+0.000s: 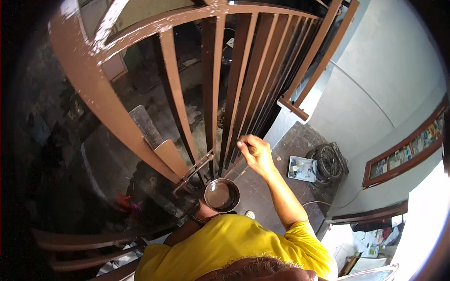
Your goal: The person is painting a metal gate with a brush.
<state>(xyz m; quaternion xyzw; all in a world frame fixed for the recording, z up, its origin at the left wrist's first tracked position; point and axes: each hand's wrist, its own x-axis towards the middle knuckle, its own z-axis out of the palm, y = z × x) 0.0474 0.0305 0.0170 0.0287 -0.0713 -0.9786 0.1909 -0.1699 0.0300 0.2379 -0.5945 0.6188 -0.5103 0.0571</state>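
My left hand [206,210] holds a round can [222,195] from its left side, low in front of my yellow shirt. Brown paint lies inside the can, and drips stain its rim. Beyond it, my right hand [257,154] is closed around a short handle [252,150], apparently of a paintbrush; its bristles cannot be made out. That hand is close to the vertical bars of a brown metal gate [216,87]. Wet-looking shine covers the gate's upper rail [190,17]. A sliding bolt [195,170] crosses the gate's near edge, just past the can.
A white tray with several items [301,169] stands on the dark tiled floor [263,193], beside bicycle wheels [328,161]. On the right rise a pale wall [379,70] and a wood-framed window [404,151]. More brown bars [81,242] run at lower left.
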